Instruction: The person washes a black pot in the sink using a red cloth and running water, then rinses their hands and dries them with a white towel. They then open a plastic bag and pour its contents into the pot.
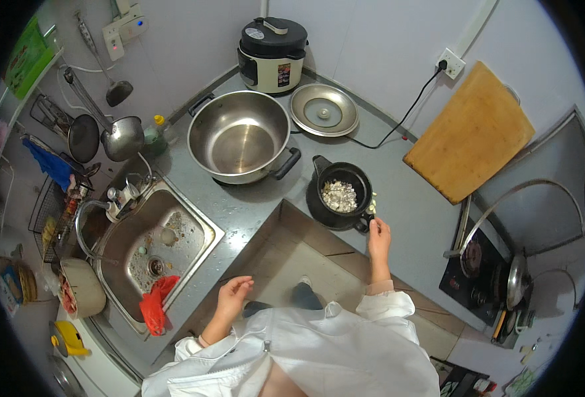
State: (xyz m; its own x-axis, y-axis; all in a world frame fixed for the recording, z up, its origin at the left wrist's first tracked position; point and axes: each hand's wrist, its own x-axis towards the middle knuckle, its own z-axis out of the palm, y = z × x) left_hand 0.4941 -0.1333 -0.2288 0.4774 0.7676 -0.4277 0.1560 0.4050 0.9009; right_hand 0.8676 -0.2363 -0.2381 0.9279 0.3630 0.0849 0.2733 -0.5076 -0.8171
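Note:
My right hand is at the counter's front edge, its fingertips by the handle of a black pot; whether they grip anything is unclear. Chopped pale food lies inside the pot, and small pale pieces lie beside its right rim. Over the floor gap in front of my body, my left hand hangs with bent fingers and no visible object. A large two-handled steel pot stands behind and left of the black pot. Near it, a round metal lid lies on the counter.
At left is a steel sink with food scraps and a red plastic bag over its edge. An electric pressure cooker stands in the back corner. A wooden cutting board leans at right, near a black cooktop. A power cord crosses the counter.

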